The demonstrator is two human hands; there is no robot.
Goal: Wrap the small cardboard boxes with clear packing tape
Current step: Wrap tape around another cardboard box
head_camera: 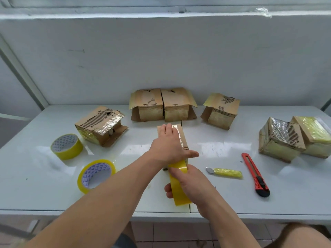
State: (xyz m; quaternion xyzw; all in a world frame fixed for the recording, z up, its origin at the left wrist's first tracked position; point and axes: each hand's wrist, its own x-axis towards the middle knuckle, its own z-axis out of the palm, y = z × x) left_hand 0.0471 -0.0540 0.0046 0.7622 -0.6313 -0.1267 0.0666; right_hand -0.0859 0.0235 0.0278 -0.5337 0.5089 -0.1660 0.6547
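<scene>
Seven boxes, three tape rolls, two cutters are counted on the white table (pixel 44 190).
One box (pixel 181 136) is pressed under the flat-fingered left hand (pixel 168 145); a tape roll (pixel 178 185) is clamped by the right hand (pixel 191 185).

Left hand (pixel 168 144) flat, palm down; right hand (pixel 189 183) grip closed, forearms extended.

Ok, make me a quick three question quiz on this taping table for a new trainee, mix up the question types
1. True or false: the left hand presses flat on the small box.
2. Which hand grips the tape roll being pulled toward the table edge? A left, B right.
3. Fill in: two spare tape rolls lie on the person's ____ side, while the red cutter lies on the right.

Key: 1 true; 2 B, the right hand; 3 left.
</scene>
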